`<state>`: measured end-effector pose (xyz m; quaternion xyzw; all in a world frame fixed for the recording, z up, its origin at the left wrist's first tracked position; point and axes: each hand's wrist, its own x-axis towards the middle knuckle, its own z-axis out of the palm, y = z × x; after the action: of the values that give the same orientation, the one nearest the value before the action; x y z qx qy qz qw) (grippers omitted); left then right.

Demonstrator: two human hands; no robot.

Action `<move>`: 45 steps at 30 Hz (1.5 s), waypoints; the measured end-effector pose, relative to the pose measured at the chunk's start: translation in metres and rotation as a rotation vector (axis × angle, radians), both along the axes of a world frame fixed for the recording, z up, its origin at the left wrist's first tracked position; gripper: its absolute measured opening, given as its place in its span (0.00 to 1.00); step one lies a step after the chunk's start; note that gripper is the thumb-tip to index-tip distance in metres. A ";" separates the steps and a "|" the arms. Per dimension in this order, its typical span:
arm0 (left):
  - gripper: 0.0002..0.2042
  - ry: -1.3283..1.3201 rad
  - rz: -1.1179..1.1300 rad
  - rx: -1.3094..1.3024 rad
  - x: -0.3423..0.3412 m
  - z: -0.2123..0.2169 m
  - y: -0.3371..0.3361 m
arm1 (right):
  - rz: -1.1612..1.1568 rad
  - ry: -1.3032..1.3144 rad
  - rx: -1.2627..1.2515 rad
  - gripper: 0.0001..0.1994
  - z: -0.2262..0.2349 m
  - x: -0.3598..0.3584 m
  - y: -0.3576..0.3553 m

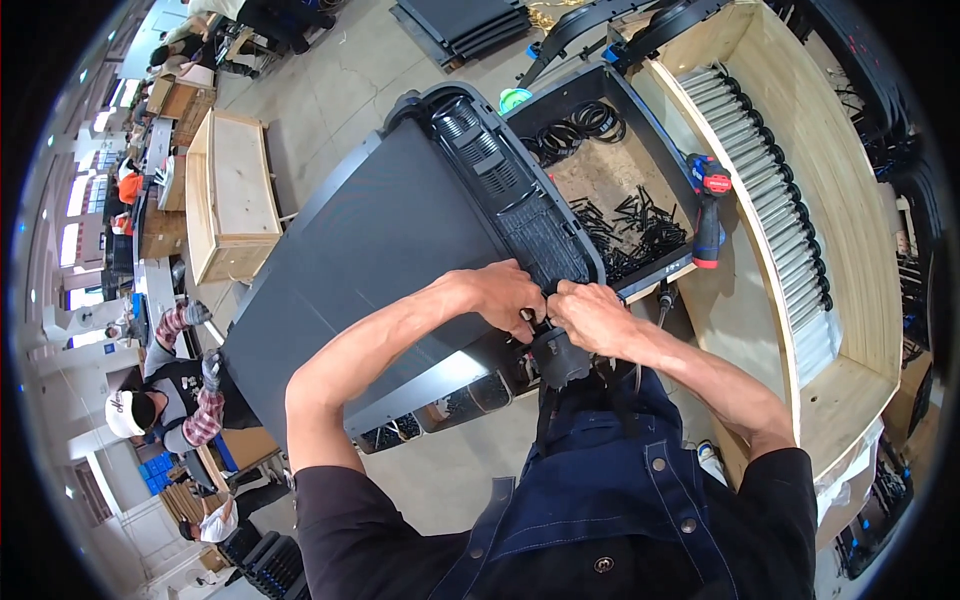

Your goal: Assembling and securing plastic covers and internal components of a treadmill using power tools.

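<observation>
A treadmill-like machine point(400, 220) with a wide flat black belt lies slantwise before me. Its near right end has an uncovered black housing point(490, 160) with ribbed parts inside. At the corner of that housing, my left hand point(505, 300) is closed, its thumb and fingers bent into a pinch. My right hand point(590, 315) meets it there, fingertips pressed together on the same spot. Whatever small thing sits between the fingers is hidden. Just below both hands is a dark rounded piece point(562, 358), close against my apron point(590, 480).
A dark tray point(640, 100) right of the housing holds black rings point(600, 120) and many black bolts point(640, 230). On its edge rests a red-and-blue power driver point(708, 210). A wooden crate point(840, 130) contains metal rollers point(750, 170). A gloved co-worker point(180, 400) stands at the far left end.
</observation>
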<state>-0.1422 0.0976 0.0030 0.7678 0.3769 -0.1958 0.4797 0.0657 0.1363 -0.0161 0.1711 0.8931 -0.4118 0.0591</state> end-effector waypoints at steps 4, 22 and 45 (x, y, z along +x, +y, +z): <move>0.14 0.007 0.012 0.006 0.004 -0.010 0.004 | -0.085 0.012 0.049 0.08 0.003 0.010 -0.014; 0.10 0.139 0.081 -0.014 0.016 -0.006 0.006 | -1.269 0.206 0.060 0.21 -0.129 0.138 0.175; 0.09 0.215 0.072 -0.113 0.019 -0.002 0.007 | -0.790 -0.027 -1.183 0.26 -0.028 0.203 0.052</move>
<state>-0.1234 0.1044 0.0013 0.7002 0.4419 -0.2803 0.4857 0.2684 0.1886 -0.0443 0.4263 0.3904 -0.8160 -0.0003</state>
